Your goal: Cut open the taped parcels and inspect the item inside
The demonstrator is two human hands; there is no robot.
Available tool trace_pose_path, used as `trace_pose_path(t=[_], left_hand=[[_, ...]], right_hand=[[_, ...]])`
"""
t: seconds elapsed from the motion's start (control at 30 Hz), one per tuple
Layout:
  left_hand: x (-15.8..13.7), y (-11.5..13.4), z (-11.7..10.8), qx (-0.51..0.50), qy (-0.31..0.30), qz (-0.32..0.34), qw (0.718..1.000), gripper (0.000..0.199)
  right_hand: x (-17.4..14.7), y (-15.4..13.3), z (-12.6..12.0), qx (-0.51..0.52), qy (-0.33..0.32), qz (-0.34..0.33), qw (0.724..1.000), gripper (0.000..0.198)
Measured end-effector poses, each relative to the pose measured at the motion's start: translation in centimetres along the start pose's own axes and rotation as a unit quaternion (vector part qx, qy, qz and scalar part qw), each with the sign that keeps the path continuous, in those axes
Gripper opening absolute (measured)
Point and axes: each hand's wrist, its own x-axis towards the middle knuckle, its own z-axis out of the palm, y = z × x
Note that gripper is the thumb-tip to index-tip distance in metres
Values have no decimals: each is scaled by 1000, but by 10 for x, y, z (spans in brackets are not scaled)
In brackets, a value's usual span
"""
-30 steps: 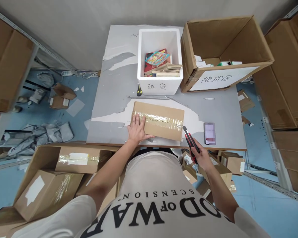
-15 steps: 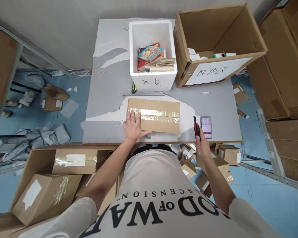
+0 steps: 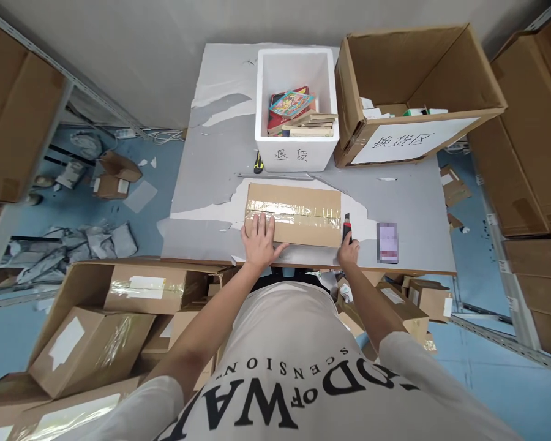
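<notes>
Your left hand presses flat, fingers spread, on the taped box near the surface's front edge; your right hand grips the red knife at the box's right end.

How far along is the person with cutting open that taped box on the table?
Barely begun. The taped box lies flat, its clear tape looking unbroken and flaps shut. In hand: the left hand presses on its near left corner, and the right hand holds a red utility knife at the right end. Left: slitting the tape and opening the flaps.
</notes>
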Motion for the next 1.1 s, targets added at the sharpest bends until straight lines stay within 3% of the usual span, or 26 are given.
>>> trace_pose_path(t=[0.1, 0.2, 0.3, 0.37, 0.47, 0.57, 0.7, 0.8, 0.9, 0.97, 1.1], left_hand=[[-3, 3, 3, -6, 15, 7, 1000, 79], [-4, 1, 5, -21, 21, 42, 999, 67], [-5, -3, 6, -42, 18, 73, 996, 66], [-5, -4, 6, -47, 17, 79, 996, 68], [-5, -5, 7, -44, 10, 86, 995, 71], [-5, -5, 7, -37, 4, 96, 995, 74], [-6, -4, 4, -24, -2, 96, 995, 73], [-8, -2, 3, -16, -13, 96, 995, 75], [-11, -2, 3, -16, -19, 95, 995, 76], [-11, -3, 3, -16, -20, 94, 995, 76], [-11, -4, 5, -17, -17, 98, 995, 76]], right_hand=[[3, 0, 5, -57, 25, 108, 992, 79], [7, 1, -10, -70, 57, 107, 990, 72], [14, -13, -49, -17, 164, 12, 986, 69], [21, -36, -80, -13, 198, -99, 975, 69], [31, -84, -111, -96, 95, -293, 946, 74], [39, -123, -114, -200, 13, -366, 909, 76], [43, -143, -109, -285, 4, -373, 883, 54], [56, -152, -129, -293, -33, -365, 883, 47], [86, -162, -163, -269, -56, -323, 906, 39], [111, -168, -179, -242, -37, -282, 928, 45], [147, -167, -172, -181, 37, -196, 963, 60]])
